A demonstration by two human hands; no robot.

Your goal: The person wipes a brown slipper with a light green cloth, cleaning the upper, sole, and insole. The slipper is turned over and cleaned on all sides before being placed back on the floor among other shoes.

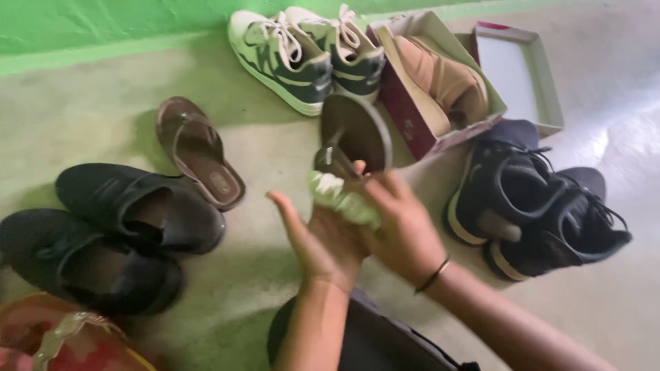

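Concrete floor by green wall, shoes spread around; wiping under way.
Right hand (405, 230) grips brown sandal (357, 134) and pale cloth (342, 197) at centre; left hand (316, 237) open beneath. Matching sandal (199, 151) lies left, untouched.

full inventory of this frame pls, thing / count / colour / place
brown sandal: 1, brown, held up at centre
cloth: 1, pale green, between the hands
second brown sandal: 1, brown, on floor left of centre
black shoes: 2, black, floor at left
green and white sneakers: 2, by the green wall, top centre
shoe box: 1, maroon sides, top right, holds tan shoes
box lid: 1, white inside, right of the box
dark lace-up shoes: 2, navy or black, floor at right
red and gold item: 1, bottom left corner, kind unclear
left hand: open palm, under the cloth
right hand: on cloth and sandal, dark wristband
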